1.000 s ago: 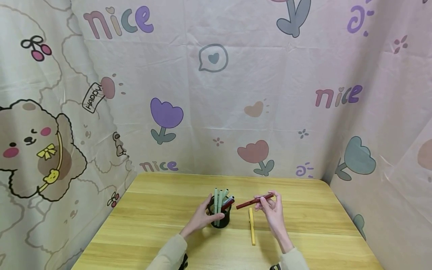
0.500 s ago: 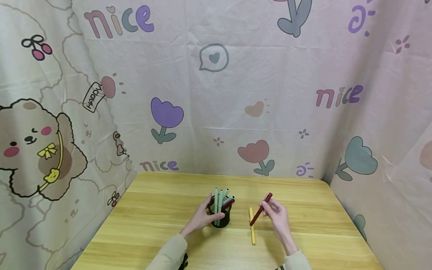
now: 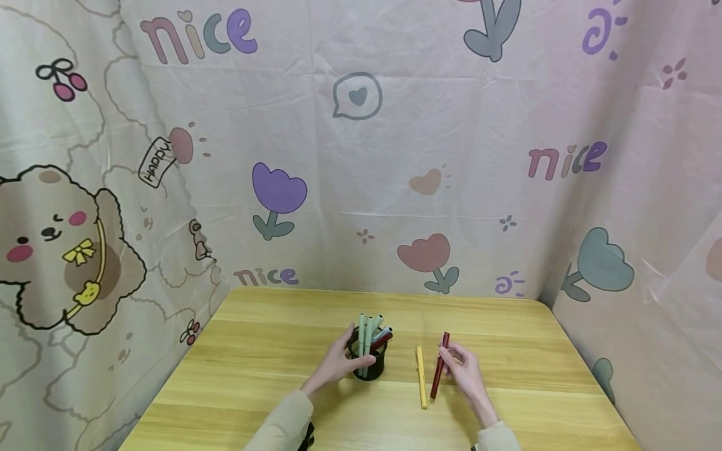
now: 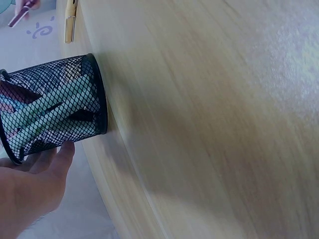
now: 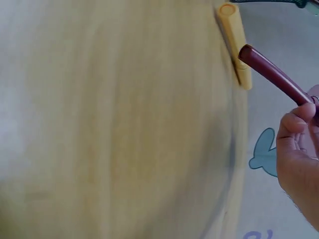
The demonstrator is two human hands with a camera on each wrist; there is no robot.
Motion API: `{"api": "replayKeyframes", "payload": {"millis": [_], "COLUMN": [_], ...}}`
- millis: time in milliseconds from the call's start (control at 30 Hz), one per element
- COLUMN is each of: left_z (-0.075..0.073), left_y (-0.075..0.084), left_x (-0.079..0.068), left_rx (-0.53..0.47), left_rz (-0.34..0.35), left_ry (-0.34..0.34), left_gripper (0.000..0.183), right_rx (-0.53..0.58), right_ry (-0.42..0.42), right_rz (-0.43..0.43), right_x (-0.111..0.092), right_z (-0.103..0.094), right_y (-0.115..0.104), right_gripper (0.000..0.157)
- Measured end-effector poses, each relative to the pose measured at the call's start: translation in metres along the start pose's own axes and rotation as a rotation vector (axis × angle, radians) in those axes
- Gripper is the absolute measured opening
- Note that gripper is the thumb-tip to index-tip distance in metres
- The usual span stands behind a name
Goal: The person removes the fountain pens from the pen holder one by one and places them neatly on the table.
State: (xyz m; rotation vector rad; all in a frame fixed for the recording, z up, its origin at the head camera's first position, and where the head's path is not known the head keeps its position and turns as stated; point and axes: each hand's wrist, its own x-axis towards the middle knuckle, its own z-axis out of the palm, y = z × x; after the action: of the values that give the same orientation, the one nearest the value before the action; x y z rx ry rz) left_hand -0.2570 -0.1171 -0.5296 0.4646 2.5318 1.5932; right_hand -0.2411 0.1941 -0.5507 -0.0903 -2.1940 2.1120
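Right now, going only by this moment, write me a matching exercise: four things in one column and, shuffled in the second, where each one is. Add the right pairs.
Things
1. yellow pen
2. dark red pen outside the cup
3. black mesh cup
4. light green pens

Places
A. pinched in the right hand
B. inside the mesh container, ends above its rim
C. lying on the table, touched by neither hand
D. gripped by the left hand

Right pairs: 1-C, 2-A, 3-D, 4-B
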Motion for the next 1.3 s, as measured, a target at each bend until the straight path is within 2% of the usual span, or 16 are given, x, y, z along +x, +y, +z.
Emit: {"api": "replayKeyframes", "payload": {"millis": [133, 300, 533, 767, 1000, 1300], "left_z": [0.0, 0.001, 0.001, 0.001, 0.002, 0.002], "left_y": [0.0, -0.001, -0.002, 0.0, -0.001, -0.002], "left_x": [0.0, 0.0, 0.0, -0.001, -0.001, 0.001], "left_rx": [0.004, 0.01, 0.002, -0.007, -0.012, -0.033], "left_rz": [0.001, 0.001, -0.004, 0.005, 0.004, -0.008], "left_ry": [-0.001, 0.001, 0.0, -0.002, -0.006, 0.0], "left_gripper": [0.105, 0.106, 0.106, 0.105, 0.106, 0.107], "right_rx": [-0.035, -0.047, -0.064, -0.115, -0.184, -0.269], "right_ry": [-0.035, -0.077, -0.15, -0.166, -0.241, -0.189], "right_rz": [0.061, 0.095, 0.11, 0.126, 0.101, 0.084], "right_x": [0.001, 0.003, 0.006, 0.011, 0.015, 0.017], "right_z": [-0.002, -0.002, -0.002, -0.001, -0.003, 0.006], "right_y": [0.005, 0.009, 0.012, 0.015, 0.019, 0.018], "right_gripper": [0.036, 0.039, 0.038, 0.036, 0.03, 0.031]}}
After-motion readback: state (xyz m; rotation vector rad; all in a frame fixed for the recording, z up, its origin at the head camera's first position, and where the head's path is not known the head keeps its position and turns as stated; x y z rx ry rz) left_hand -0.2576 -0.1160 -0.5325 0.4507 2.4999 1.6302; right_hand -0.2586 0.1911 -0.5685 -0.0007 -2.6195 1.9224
